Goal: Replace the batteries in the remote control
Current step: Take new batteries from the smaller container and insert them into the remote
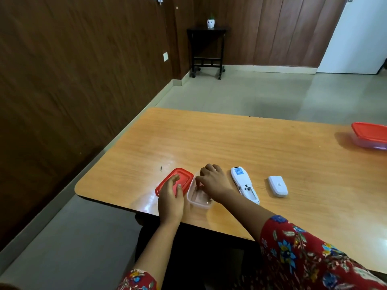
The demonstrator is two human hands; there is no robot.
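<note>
Table (230, 143), right hand (213, 181) in tub (199, 203)

A closed tub (371, 137) with a red lid stands at the desk's (230, 139) far right edge. A black side table (207, 49) stands against the wood-panelled wall, carrying a white owl pot (210, 23).

Both arms reach forward from red floral sleeves, bare from mid-forearm down. The left hand (170, 200) lies palm down, wrist straight, its fingers (173, 181) loosely spread and extended forward, thumb out to the right side. The right forearm angles in from the lower right toward the left. The right hand (213, 181) is knuckles up, its fingers curled down and inward, the tips hidden beneath the hand.
</note>
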